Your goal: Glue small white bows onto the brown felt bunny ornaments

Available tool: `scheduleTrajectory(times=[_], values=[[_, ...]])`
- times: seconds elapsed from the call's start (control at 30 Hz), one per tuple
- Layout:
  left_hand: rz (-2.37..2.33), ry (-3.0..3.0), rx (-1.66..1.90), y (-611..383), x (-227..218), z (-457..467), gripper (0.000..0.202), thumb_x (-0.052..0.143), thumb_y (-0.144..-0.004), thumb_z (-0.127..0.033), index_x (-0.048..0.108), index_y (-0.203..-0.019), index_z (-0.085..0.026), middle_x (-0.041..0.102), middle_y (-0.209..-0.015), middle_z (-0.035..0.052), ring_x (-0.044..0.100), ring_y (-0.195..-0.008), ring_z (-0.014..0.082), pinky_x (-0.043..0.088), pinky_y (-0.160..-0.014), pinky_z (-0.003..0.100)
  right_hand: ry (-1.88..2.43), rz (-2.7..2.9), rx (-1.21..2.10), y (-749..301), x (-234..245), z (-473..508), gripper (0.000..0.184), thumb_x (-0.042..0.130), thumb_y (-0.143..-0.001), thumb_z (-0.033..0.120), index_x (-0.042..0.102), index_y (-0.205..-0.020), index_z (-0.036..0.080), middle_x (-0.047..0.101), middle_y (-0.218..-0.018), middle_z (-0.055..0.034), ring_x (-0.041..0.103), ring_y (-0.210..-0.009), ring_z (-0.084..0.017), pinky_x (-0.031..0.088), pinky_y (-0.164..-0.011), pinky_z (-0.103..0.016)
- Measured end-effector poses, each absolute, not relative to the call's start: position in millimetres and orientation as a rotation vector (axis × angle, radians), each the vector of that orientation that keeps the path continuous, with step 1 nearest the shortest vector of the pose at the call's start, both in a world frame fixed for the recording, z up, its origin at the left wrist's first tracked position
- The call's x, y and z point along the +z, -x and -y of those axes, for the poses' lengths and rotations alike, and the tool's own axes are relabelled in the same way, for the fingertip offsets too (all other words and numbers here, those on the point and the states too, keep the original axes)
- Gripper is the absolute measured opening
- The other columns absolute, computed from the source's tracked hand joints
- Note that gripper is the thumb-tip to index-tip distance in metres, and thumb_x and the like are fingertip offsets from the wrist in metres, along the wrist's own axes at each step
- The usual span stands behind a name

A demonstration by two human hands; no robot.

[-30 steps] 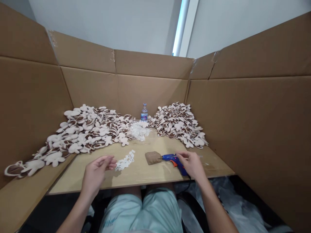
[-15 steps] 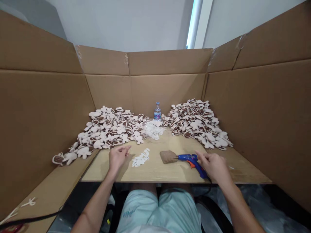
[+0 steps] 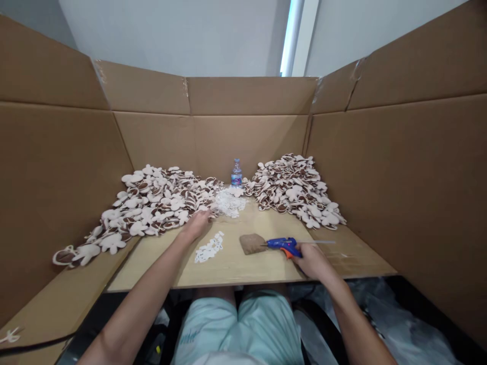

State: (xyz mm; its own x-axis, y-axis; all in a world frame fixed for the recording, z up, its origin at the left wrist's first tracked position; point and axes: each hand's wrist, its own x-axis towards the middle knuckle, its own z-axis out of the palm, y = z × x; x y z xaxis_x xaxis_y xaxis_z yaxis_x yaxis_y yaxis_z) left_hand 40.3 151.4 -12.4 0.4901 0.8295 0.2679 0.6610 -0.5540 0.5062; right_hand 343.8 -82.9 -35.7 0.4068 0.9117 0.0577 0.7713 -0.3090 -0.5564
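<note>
My left hand [image 3: 196,224] reaches forward to the near edge of the big left pile of white and brown flower-shaped pieces [image 3: 148,203]; its fingertips touch the pieces and are partly hidden. My right hand [image 3: 310,259] is wrapped round the handle of the blue glue gun [image 3: 283,245], which lies on the wooden board [image 3: 236,266] with its nozzle resting on a small brown pad [image 3: 251,243]. A short row of small white lace pieces [image 3: 208,247] lies between my hands.
A second pile of the same pieces [image 3: 297,190] sits at the back right. A small water bottle [image 3: 236,174] stands at the back, with a heap of white lace [image 3: 230,203] in front of it. Tall cardboard walls [image 3: 399,167] enclose the board.
My left hand has stretched forward from the board's front to the left pile. My right hand has closed round the glue gun's handle.
</note>
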Motion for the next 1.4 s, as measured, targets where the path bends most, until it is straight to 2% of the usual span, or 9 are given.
scheduleTrajectory(times=[0.23,0.37,0.47,0.6,0.67,0.8,0.97,1.23,1.4], values=[[-1.217,-2.136,1.043,-29,2,-117,0.020,0.047,-0.094,-0.028,0.059,-0.108,-0.019,0.067,-0.091,0.0047,0.065,-0.081,0.0201,0.053,-0.076,0.036,1.959,1.302,0.437,-347,-33,80,0.007,0.059,-0.072,0.022,0.064,-0.072,0.017,0.072,-0.075,-0.0081,0.066,-0.072,-0.024,0.046,-0.063,-0.029],[-1.014,-1.965,1.179,-26,6,-71,0.026,0.046,-0.092,-0.036,0.063,-0.099,-0.018,0.069,-0.103,0.0076,0.066,-0.095,0.0216,0.053,-0.081,0.032,1.831,1.223,0.544,-338,-32,81,0.012,0.054,-0.073,0.026,0.058,-0.081,0.018,0.065,-0.063,-0.0023,0.063,-0.054,-0.019,0.046,-0.049,-0.027],[-0.924,-1.834,1.201,-25,3,-35,0.029,0.048,-0.091,-0.041,0.064,-0.101,-0.018,0.070,-0.105,0.0087,0.068,-0.092,0.0216,0.056,-0.076,0.031,1.749,1.193,0.590,-329,-29,83,0.019,0.050,-0.075,0.030,0.053,-0.091,0.020,0.063,-0.063,0.0006,0.061,-0.050,-0.017,0.047,-0.046,-0.026],[-0.848,-1.613,1.207,-23,1,1,0.023,0.071,-0.078,-0.035,0.069,-0.094,-0.018,0.073,-0.088,0.0048,0.068,-0.081,0.0188,0.055,-0.071,0.027,1.658,1.217,0.427,-317,-16,90,0.032,0.054,-0.071,0.033,0.055,-0.100,0.018,0.070,-0.082,-0.0044,0.066,-0.071,-0.021,0.053,-0.065,-0.031],[-0.849,-1.547,1.208,-23,2,12,0.017,0.076,-0.073,-0.029,0.074,-0.087,-0.018,0.075,-0.086,0.0049,0.069,-0.082,0.0186,0.054,-0.075,0.026,1.646,1.262,0.393,-309,-7,94,0.037,0.058,-0.070,0.036,0.059,-0.102,0.016,0.072,-0.091,-0.0077,0.066,-0.083,-0.023,0.053,-0.074,-0.033],[-0.945,-1.459,1.227,-24,5,24,0.011,0.081,-0.064,-0.024,0.079,-0.073,-0.019,0.078,-0.080,0.0062,0.071,-0.079,0.0206,0.054,-0.073,0.026,1.712,1.301,0.413,-290,9,105,0.050,0.064,-0.072,0.048,0.063,-0.106,0.012,0.073,-0.088,-0.0089,0.066,-0.081,-0.025,0.052,-0.069,-0.030],[-0.968,-1.477,1.161,-25,11,36,0.007,0.082,-0.060,-0.021,0.080,-0.066,-0.020,0.077,-0.069,0.0055,0.070,-0.068,0.0205,0.053,-0.064,0.027,1.669,1.403,0.354,-271,13,115,0.044,0.060,-0.082,0.049,0.065,-0.105,0.011,0.072,-0.084,-0.0065,0.064,-0.073,-0.020,0.049,-0.062,-0.025],[-0.930,-1.530,1.093,-22,15,46,0.005,0.080,-0.061,-0.020,0.077,-0.057,-0.023,0.074,-0.060,0.0040,0.068,-0.060,0.0199,0.052,-0.057,0.028,1.675,1.444,0.303,-259,17,125,0.042,0.061,-0.081,0.047,0.067,-0.101,0.011,0.065,-0.068,-0.0013,0.053,-0.058,-0.015,0.041,-0.051,-0.022],[-0.968,-1.599,1.090,-21,17,47,0.004,0.079,-0.066,-0.025,0.079,-0.069,-0.023,0.078,-0.074,0.0056,0.071,-0.072,0.0227,0.056,-0.067,0.032,1.668,1.482,0.297,-257,18,127,0.041,0.062,-0.080,0.046,0.068,-0.102,0.012,0.069,-0.072,-0.0024,0.055,-0.058,-0.015,0.043,-0.053,-0.022]])
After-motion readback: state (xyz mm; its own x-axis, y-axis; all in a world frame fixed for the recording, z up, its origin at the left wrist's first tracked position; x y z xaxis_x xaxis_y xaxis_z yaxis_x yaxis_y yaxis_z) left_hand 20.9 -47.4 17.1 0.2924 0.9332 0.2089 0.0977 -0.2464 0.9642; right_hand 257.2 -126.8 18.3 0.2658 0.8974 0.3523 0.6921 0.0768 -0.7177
